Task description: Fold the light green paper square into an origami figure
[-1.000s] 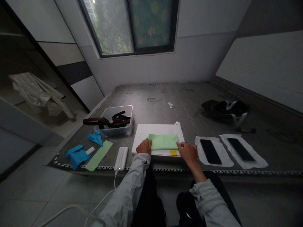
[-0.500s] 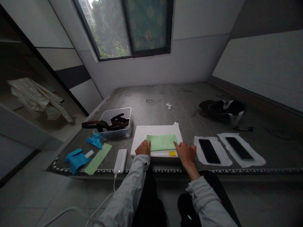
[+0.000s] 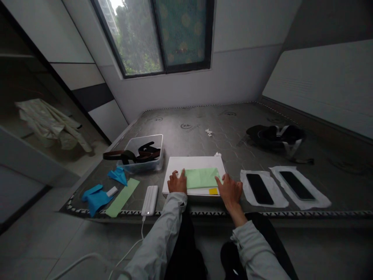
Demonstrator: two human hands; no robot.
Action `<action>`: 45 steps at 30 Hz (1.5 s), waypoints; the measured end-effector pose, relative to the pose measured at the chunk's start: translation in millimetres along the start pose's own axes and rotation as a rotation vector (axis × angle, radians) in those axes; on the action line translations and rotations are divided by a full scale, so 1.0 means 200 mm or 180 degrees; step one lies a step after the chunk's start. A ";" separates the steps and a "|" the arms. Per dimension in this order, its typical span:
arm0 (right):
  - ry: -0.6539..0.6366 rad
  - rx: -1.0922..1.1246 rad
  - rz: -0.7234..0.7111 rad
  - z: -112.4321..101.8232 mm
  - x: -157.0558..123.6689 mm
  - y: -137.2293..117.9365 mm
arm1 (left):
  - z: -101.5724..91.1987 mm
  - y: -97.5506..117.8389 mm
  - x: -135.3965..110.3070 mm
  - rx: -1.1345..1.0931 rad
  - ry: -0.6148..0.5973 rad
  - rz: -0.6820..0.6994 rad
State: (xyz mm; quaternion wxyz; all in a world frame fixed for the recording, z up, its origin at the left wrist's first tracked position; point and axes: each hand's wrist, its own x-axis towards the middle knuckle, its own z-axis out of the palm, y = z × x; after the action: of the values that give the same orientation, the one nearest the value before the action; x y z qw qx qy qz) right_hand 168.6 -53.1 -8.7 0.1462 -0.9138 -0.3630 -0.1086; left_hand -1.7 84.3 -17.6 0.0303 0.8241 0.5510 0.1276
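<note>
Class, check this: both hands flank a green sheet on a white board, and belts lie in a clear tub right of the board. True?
No: the clear tub holding the belts stands left of the white board, as the head view shows.

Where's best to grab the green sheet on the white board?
Take the green sheet by its two short ends, from the sides, where your left hand and right hand are; it lies flat on the white board, so slip your fingers under them.
</note>
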 end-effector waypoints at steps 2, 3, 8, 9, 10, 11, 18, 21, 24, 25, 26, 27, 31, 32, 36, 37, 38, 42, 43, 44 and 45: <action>0.0150 0.0092 -0.0163 -0.02 -0.01 -0.03 | 0.00 0.00 0.00 0.0001 -0.0164 0.0008; 0.0183 0.0175 -0.0311 -0.02 -0.03 -0.06 | 0.00 0.00 0.00 -0.0006 -0.0229 0.0015; -0.0230 0.0746 -0.1598 0.02 -0.22 -0.29 | -0.01 0.00 0.01 0.0015 -0.0372 0.0023; -0.0393 0.0784 -0.1766 0.03 -0.26 -0.32 | -0.02 0.00 0.01 0.0025 -0.0387 0.0009; -0.0520 0.0803 -0.1842 0.05 -0.29 -0.34 | -0.02 0.00 0.01 0.0027 -0.0394 -0.0001; -0.0612 0.0797 -0.1859 0.06 -0.32 -0.33 | -0.02 0.00 0.01 0.0020 -0.0396 -0.0002; -0.0641 0.0408 -0.1022 0.04 -0.27 -0.01 | -0.04 -0.01 0.02 -0.0002 -0.0355 -0.0044; -0.0686 0.0201 -0.0893 0.03 -0.26 0.03 | -0.04 0.02 0.00 0.0072 -0.0216 0.0024; -0.0651 0.0050 -0.0777 0.03 -0.27 0.00 | 0.00 0.08 -0.10 0.0004 -0.0025 0.0855; -0.0646 0.0026 -0.0774 0.03 -0.28 -0.01 | 0.03 0.10 -0.15 -0.0068 -0.0033 0.1326; -0.0650 0.0012 -0.0776 0.03 -0.28 -0.02 | 0.07 0.12 -0.20 -0.0153 -0.0053 0.1758; -0.0663 0.0006 -0.0785 0.03 -0.28 -0.02 | 0.10 0.14 -0.25 -0.0201 -0.0157 0.2105; -0.0711 0.0022 -0.0786 0.01 -0.28 -0.01 | 0.18 0.10 -0.35 -0.0224 -0.0488 0.1767; -0.0701 0.0026 -0.0788 0.01 -0.27 -0.01 | 0.18 0.08 -0.35 -0.0204 -0.0515 0.1492; -0.0663 0.0076 -0.0791 0.01 -0.27 -0.01 | 0.13 -0.05 -0.31 -0.0103 -0.0336 0.0638; -0.0651 0.0109 -0.0786 0.02 -0.27 -0.01 | 0.12 -0.07 -0.30 -0.0108 -0.0279 0.0551; -0.0634 0.0149 -0.0778 0.03 -0.27 -0.01 | 0.11 -0.09 -0.29 -0.0135 -0.0235 0.0503; -0.0564 0.0379 -0.0694 0.06 -0.25 0.01 | 0.06 -0.12 -0.26 -0.0477 0.0085 0.0210; -0.0562 0.0458 -0.0685 0.06 -0.25 0.02 | 0.05 -0.13 -0.25 -0.0597 0.0184 0.0070; -0.0562 0.0541 -0.0692 0.07 -0.24 0.02 | 0.04 -0.13 -0.24 -0.0724 0.0255 -0.0060; -0.0558 0.0627 -0.0713 0.08 -0.24 0.02 | 0.03 -0.13 -0.23 -0.0857 0.0288 -0.0147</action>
State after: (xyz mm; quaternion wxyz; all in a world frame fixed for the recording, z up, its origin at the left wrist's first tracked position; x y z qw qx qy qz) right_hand 139.3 -80.3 -38.1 0.1898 -0.8549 -0.4828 -0.0080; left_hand -40.8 53.6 -36.7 0.1186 0.7931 0.5485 0.2367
